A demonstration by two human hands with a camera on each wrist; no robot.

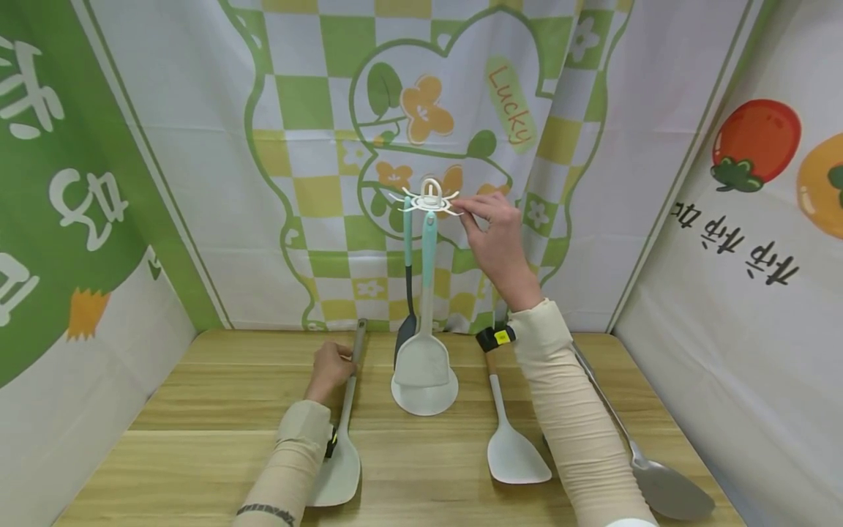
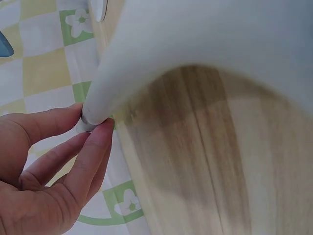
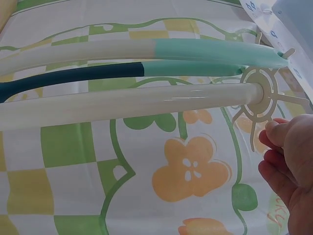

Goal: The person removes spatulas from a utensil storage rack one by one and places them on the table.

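Observation:
On the left of the table, my left hand (image 1: 331,372) pinches the grey handle of a pale spatula (image 1: 342,468) between thumb and fingertips. Its blade points toward me; in the left wrist view the spatula (image 2: 161,44) looms large and blurred. Higher up, my right hand (image 1: 495,234) pinches a hook arm of a white utensil rack (image 1: 424,402) by its hooked top. From the rack hang a pale spatula (image 1: 423,362) with a mint handle and a dark-bladed utensil (image 1: 405,333), also mint-handled. In the right wrist view, the fingertips meet at the hook ring (image 3: 256,95).
Right of the rack lies a white spatula (image 1: 516,454) with a wooden handle section. A metal spatula (image 1: 672,487) lies at the far right, its handle partly behind my right arm. A checked curtain (image 1: 303,168) hangs behind the wooden table (image 1: 197,410).

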